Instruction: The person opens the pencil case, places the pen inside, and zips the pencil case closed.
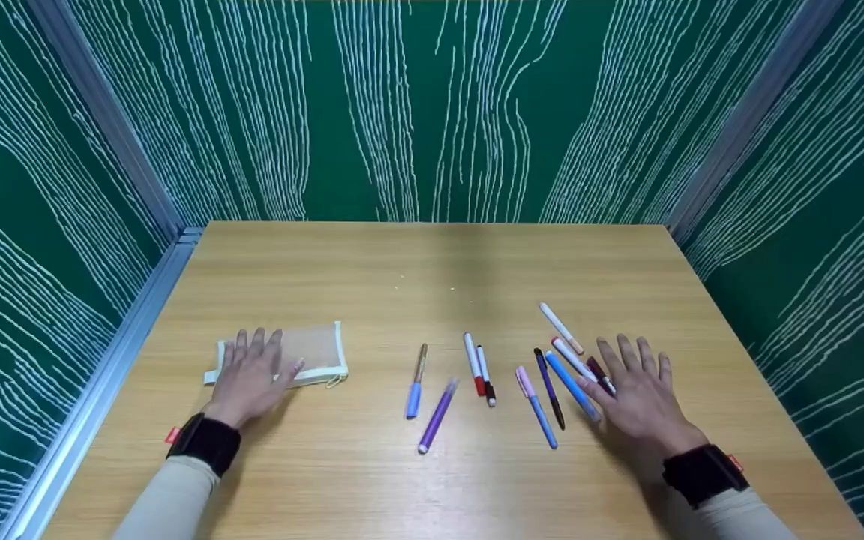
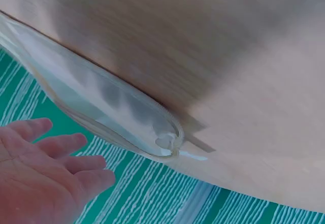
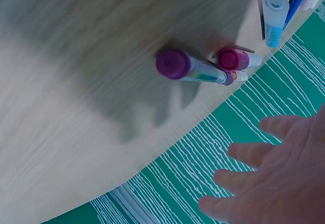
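White-streaked green walls [image 1: 477, 112] around table [image 1: 312, 270], loose pens [image 1: 474, 365] beyond pouch [image 1: 312, 347].

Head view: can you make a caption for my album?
Over a table, the left hand hovers above a pouch and the right hand by scattered pens.

White-streaked green walls [image 1: 319, 112] rise before me, grey posts [image 1: 104, 97] upper left and right, wood-grain bench [image 1: 312, 262] lower centre.
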`<state>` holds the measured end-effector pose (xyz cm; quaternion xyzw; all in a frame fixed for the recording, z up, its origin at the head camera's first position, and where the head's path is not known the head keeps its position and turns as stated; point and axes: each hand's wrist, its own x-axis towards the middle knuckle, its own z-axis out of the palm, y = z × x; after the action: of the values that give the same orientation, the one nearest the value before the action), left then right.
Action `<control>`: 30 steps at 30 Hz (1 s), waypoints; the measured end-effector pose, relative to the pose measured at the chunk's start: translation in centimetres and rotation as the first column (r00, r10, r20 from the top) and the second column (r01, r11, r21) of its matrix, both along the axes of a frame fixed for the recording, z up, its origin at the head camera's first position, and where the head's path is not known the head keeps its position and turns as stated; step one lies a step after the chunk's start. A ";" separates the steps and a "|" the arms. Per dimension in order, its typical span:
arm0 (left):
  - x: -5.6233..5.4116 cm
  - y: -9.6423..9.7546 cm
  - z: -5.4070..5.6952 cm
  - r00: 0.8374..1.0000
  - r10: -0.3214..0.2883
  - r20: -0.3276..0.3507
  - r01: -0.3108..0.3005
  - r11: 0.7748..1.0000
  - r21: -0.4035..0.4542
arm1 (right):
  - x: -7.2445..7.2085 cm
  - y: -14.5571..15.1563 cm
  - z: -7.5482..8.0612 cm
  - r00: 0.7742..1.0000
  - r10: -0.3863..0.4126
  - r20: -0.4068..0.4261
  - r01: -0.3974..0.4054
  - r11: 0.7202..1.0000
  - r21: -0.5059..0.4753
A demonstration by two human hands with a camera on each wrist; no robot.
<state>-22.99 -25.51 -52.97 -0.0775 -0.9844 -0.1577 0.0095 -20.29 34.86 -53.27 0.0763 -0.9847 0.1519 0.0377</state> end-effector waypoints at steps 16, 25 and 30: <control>-3.5 -0.2 -0.7 0.998 -0.025 0.053 0.027 0.999 -0.022 | 0.2 0.0 0.1 1.000 -0.008 0.028 0.008 1.000 0.012; -3.6 -1.3 -1.6 0.995 -0.016 0.094 0.018 0.999 -0.027 | 0.2 0.0 -0.1 1.000 -0.006 0.013 0.006 1.000 0.013; -3.4 -1.7 -1.6 0.993 -0.016 0.113 0.020 0.999 -0.036 | 0.3 0.0 -0.3 1.000 -0.007 -0.011 0.007 1.000 0.016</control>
<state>-26.43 -27.18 -54.53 -0.0776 -0.9854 -0.1437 -0.0490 -20.03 34.83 -53.60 0.0740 -0.9860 0.1432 0.0432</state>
